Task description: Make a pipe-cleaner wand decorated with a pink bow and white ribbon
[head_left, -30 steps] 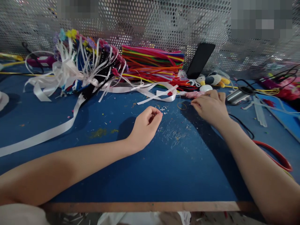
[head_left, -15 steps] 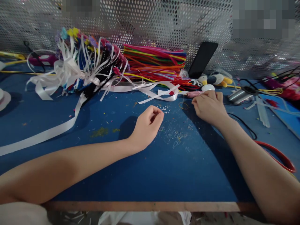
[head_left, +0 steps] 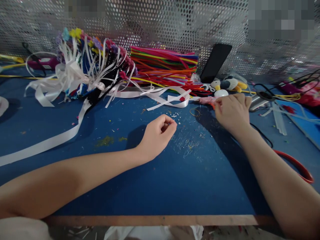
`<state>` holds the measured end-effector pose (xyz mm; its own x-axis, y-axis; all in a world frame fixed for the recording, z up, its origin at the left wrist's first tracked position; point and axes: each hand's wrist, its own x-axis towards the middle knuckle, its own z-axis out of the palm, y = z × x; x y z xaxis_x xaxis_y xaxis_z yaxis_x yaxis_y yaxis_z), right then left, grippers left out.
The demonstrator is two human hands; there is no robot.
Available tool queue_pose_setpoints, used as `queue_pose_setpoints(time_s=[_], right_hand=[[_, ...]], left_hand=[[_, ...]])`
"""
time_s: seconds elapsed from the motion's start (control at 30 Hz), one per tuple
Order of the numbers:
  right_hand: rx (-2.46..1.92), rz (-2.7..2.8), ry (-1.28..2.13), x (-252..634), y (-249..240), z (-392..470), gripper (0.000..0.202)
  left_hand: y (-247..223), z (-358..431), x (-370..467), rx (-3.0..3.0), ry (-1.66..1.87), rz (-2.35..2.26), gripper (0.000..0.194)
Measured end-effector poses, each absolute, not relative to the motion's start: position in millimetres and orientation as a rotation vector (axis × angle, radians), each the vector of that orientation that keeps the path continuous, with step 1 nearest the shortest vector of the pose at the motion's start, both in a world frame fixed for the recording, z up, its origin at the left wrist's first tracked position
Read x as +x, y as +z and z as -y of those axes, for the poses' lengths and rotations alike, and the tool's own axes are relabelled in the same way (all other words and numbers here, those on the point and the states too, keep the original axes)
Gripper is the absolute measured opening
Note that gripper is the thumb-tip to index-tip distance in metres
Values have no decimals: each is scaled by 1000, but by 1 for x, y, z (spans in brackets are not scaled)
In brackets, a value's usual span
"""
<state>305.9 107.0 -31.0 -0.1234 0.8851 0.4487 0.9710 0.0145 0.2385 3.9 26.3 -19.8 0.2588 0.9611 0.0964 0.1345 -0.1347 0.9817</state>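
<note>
My left hand [head_left: 160, 136] rests on the blue table with thumb and fingertips pinched together. Whatever may be between the fingertips is hidden or too small to name. Just beyond them lies a scatter of tiny white pieces [head_left: 176, 116]. My right hand [head_left: 233, 115] is farther out at the right, its fingers curled down and its palm side hidden. By its thumb side are a pink bundle [head_left: 206, 100] with a bit of orange and a round white piece [head_left: 221, 93]. A thin tan ring [head_left: 195, 112] lies between the hands.
White ribbon [head_left: 50, 146] trails left from a heap of ribboned flower pieces [head_left: 97, 63]. Coloured pipe cleaners [head_left: 162, 68] are stacked at the back. A dark phone [head_left: 216, 62] leans near a small plush bird [head_left: 231, 84]. Red-handled scissors [head_left: 297, 163] and clear sticks [head_left: 278, 118] lie right.
My right hand has shifted rightward, uncovering more of the pink bundle and an orange bit, and now covers part of the metal spool. My left hand keeps its pinch almost in place.
</note>
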Motion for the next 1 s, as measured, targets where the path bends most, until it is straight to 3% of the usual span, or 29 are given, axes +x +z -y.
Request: queue_pose_setpoints(time_s=[0.5,0.73,1.0], right_hand=[[-1842,2267,-486,302,-37,-117,36],[-1797,2387,-742,291,-32,-116,35],[-1811,2405,-800,289,-35,-119,40]], left_hand=[[-18,-25,3,1544,997,-1073,14],[-19,-26,4,1550,1014,-1065,14],[-19,-25,4,1528,1034,-1048,13]])
